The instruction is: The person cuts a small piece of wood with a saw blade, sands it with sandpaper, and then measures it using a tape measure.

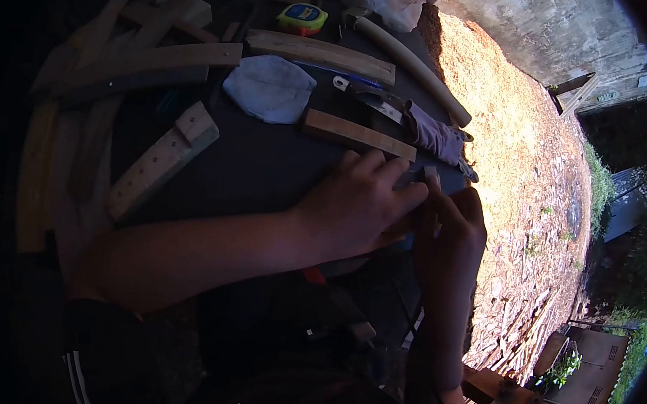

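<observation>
My left hand [364,197] reaches across the dark tabletop with its fingers curled; what they hold, if anything, is hidden. Close against it, my right hand [451,228] is closed in a pinch at the table's right edge. A small pale piece [431,175] shows at its fingertips, too dark to name. Just beyond the left knuckles lies a wooden strip [359,134]. A work glove [435,135] rests past the strip, beside a metal tool with a dark handle [374,101].
Further back are a white cloth pad [269,89], a wooden bar [321,54], a tube [413,70] and a yellow tape measure [302,18]. A drilled wooden block [163,162] and stacked boards [93,99] lie left. Sunlit wood chips [522,170] cover the ground at right.
</observation>
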